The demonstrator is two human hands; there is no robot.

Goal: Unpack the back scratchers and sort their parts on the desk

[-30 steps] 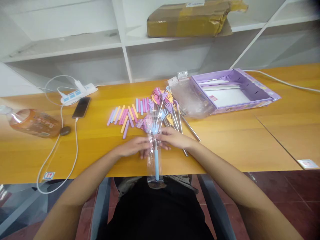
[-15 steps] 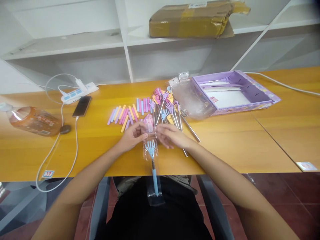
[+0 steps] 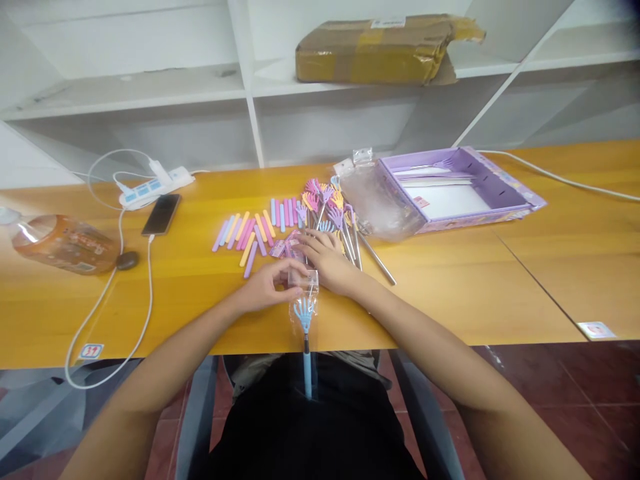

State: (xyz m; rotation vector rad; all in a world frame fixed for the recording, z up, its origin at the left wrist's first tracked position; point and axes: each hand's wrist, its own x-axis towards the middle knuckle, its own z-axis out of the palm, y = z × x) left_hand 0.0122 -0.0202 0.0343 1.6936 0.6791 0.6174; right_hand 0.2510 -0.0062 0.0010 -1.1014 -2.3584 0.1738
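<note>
My left hand [image 3: 274, 287] is closed, thumb and fingers pinching the top of a clear plastic bag [image 3: 311, 283]. Inside the bag is a back scratcher [image 3: 303, 315] with a light blue hand-shaped head and a blue handle, hanging over the table's front edge towards my lap. My right hand [image 3: 331, 263] lies palm down just beyond the bag, fingers stretched out over some small pink printed cards [image 3: 285, 245]; its fingertips touch or hover over them. Past it lies a pile of back scratchers [image 3: 336, 217] with pink, purple, yellow and blue heads and metal shafts, partly hidden by my right hand.
Several coloured handle sleeves [image 3: 243, 230] lie left of the pile. Clear bags [image 3: 383, 203] rest against a purple box [image 3: 515, 190] at right. A power strip [image 3: 157, 189], phone [image 3: 161, 215], cables and a bottle [image 3: 65, 243] stand left. A taped carton [image 3: 373, 53] sits on the shelf.
My right hand has moved from beside the bag's top, forward and left onto the pink cards, fingers spreading. My left hand keeps hold of the bag, slightly lower.
</note>
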